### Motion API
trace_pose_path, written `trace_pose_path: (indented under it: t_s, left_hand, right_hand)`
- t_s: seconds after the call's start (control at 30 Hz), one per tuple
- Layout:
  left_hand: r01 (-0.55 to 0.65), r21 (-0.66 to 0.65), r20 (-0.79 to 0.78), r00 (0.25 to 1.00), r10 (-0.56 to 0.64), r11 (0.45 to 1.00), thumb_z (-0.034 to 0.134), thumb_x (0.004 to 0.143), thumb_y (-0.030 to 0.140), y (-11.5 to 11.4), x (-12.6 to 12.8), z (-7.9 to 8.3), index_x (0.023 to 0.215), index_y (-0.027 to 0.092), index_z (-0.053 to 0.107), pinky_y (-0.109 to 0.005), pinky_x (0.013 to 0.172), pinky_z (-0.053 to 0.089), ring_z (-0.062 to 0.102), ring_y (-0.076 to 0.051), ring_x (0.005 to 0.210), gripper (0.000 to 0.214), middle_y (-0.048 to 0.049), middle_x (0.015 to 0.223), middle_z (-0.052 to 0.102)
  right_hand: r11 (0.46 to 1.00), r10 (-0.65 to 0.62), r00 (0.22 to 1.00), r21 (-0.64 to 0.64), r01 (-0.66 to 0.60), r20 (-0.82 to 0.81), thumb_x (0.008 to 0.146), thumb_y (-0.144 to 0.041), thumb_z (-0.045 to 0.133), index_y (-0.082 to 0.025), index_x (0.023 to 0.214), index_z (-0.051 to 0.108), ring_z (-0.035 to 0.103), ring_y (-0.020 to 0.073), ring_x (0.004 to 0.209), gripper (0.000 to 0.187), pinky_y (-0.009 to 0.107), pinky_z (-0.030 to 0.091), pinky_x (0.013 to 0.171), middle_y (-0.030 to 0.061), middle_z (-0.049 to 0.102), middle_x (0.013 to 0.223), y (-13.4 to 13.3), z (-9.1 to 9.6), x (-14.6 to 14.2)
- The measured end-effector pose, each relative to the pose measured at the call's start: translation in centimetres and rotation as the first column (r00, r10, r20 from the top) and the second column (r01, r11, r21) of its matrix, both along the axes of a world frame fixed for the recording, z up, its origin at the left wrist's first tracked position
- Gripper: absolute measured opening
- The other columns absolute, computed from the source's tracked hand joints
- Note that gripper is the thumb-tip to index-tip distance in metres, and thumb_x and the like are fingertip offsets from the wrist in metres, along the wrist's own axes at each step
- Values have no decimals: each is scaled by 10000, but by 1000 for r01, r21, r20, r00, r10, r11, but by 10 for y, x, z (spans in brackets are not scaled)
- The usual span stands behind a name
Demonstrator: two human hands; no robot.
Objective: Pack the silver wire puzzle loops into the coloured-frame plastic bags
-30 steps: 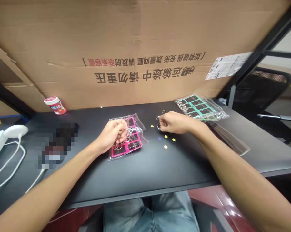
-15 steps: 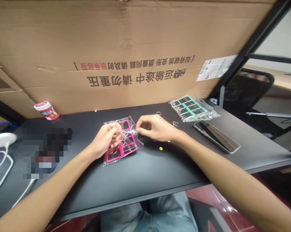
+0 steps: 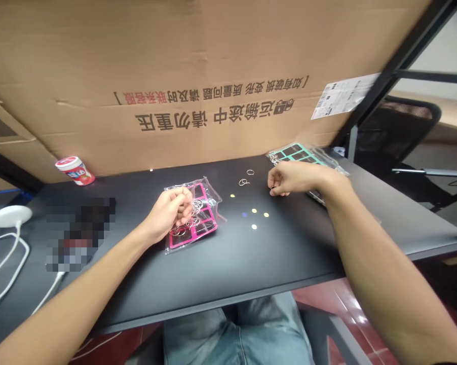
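Head view: the pink-framed pouch (image 3: 203, 215) is laid on the table (image 3: 228, 263), long axis pointing away, slightly left — overlapped by the curled left hand (image 3: 171, 209); its grip and the right hand's (image 3: 287, 177) cannot be told.

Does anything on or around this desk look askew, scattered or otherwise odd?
Yes, mildly. The printing on the cardboard behind the desk is upside down. Loose rings and small coloured dots lie scattered between the pink-framed bag and the right hand. A pixelated patch at left hides what lies there.
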State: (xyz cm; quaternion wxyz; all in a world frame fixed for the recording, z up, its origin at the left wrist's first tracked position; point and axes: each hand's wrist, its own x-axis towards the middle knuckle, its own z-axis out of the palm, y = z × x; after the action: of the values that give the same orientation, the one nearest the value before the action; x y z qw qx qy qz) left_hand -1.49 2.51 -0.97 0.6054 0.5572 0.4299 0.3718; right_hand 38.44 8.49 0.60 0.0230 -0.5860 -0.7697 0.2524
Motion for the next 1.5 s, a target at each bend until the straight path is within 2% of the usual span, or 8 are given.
trace_pose_path:
  t_s: [0.2, 0.37, 0.53, 0.73, 0.93, 1.07, 1.27, 1.5]
  left_hand:
    - [-4, -4, -5, 1000, 4, 1000, 657, 897, 255, 0, 0, 0, 784, 202, 512, -163, 413, 273, 456, -69, 466, 192, 51, 576, 486]
    - [-15, 0, 15, 1000, 15, 1000, 666, 879, 254, 0, 2, 0, 794, 202, 530, -164, 407, 279, 450, -69, 457, 169, 51, 570, 490]
    - [-9, -17, 17, 1000, 9, 1000, 684, 861, 260, -2, 3, 2, 793, 202, 532, -160, 406, 280, 456, -72, 463, 177, 49, 568, 496]
    - [-9, -6, -2, 1000, 9, 1000, 672, 844, 246, -3, 3, 3, 804, 204, 539, -173, 413, 276, 462, -79, 459, 145, 44, 565, 506]
    - [-6, 0, 5, 1000, 6, 1000, 672, 840, 237, -2, 3, 1, 802, 202, 541, -178, 416, 281, 456, -76, 458, 140, 45, 565, 507]
    - [-15, 0, 12, 1000, 15, 1000, 683, 855, 259, -3, 3, 1, 810, 203, 537, -174, 416, 277, 456, -74, 457, 163, 46, 565, 504]
    - [-4, -10, 8, 1000, 5, 1000, 669, 827, 230, -5, 4, 5, 776, 201, 534, -167, 409, 286, 462, -74, 451, 147, 43, 560, 499]
    - [-3, 8, -4, 1000, 3, 1000, 641, 857, 232, -4, 3, 3, 790, 205, 538, -161, 404, 290, 455, -69, 441, 125, 43, 559, 520]
  right_hand:
    - [868, 95, 915, 483, 117, -392, 852, -411, 822, -206, 973, 792, 764, 225, 825, 240, 350, 589, 767, 58, 827, 907, -24, 10, -71]
    - [870, 378, 759, 485, -94, -531, 923, -413, 782, -213, 1153, 782, 773, 215, 937, 305, 344, 613, 842, 62, 837, 1128, -35, 6, -108]
    - [833, 225, 953, 547, -80, -203, 951, -278, 708, -199, 1202, 790, 759, 235, 921, 276, 377, 586, 891, 102, 806, 1173, -8, -15, -75]
    - [838, 175, 969, 491, -239, 172, 970, -182, 626, -185, 978, 806, 762, 287, 933, 181, 380, 556, 849, 128, 807, 993, 9, -31, -68]
    - [855, 158, 846, 499, 141, -510, 988, -408, 723, -188, 1070, 838, 797, 239, 845, 262, 371, 623, 849, 81, 854, 970, -21, -17, -107]
    - [943, 319, 645, 304, -140, -694, 931, -516, 803, -199, 1229, 815, 803, 247, 931, 436, 393, 652, 886, 79, 858, 1085, -32, -10, -121]
    - [802, 45, 982, 593, 73, -181, 992, -324, 692, -165, 1351, 763, 722, 330, 1181, 399, 506, 547, 1120, 176, 750, 1359, 7, -40, -76]
    - [831, -48, 969, 547, -96, 243, 1018, -209, 567, -142, 1063, 833, 756, 333, 1034, 278, 421, 575, 960, 207, 802, 1060, 26, -46, -66]
